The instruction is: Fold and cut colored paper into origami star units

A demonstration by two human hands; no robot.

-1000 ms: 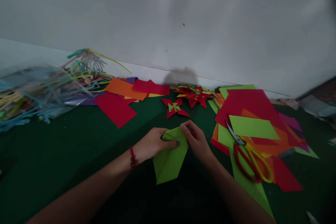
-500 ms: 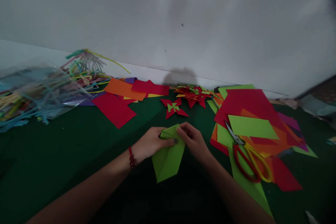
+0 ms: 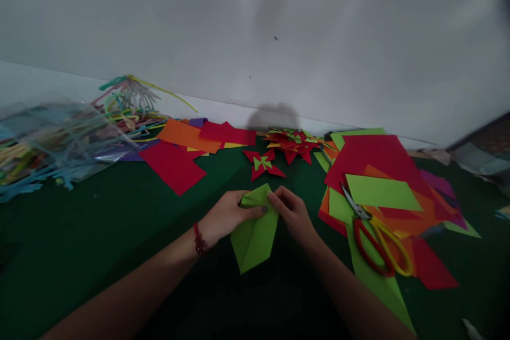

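We see two bare hands at work on one folded piece of green paper (image 3: pixel 255 241), front and centre, over the near part of the dark green tabletop (image 3: pixel 119 212); we cannot tell whether its lower tip touches anything. The left hand (image 3: pixel 229 215) grips the paper from its left side, thumb laid flat across the face, the other fingers mostly hidden behind. The right hand (image 3: pixel 295 212) pinches the upper right edge between thumb and forefinger, remaining fingers curled in. The paper tilts, pointed at top and bottom — we note a crease down the lower part and a folded flap up top. Red bracelet (image 3: pixel 200 239) on the left wrist. Just beyond the hands we have a red star with a green centre (image 3: pixel 263 164), and behind it a heap of similar stars (image 3: pixel 292 143) near the wall (image 3: pixel 179 21). Right side: scissors (image 3: pixel 372 239) with one red and one yellow handle, lying on overlapping coloured sheets, beside a green rectangle (image 3: pixel 382 192) that overlaps a big red sheet (image 3: pixel 372 156). Left side: an orange piece (image 3: pixel 189 135), a red piece (image 3: pixel 173 164), then a clear plastic bag (image 3: pixel 67 122) among thin coloured strips (image 3: pixel 135 95).
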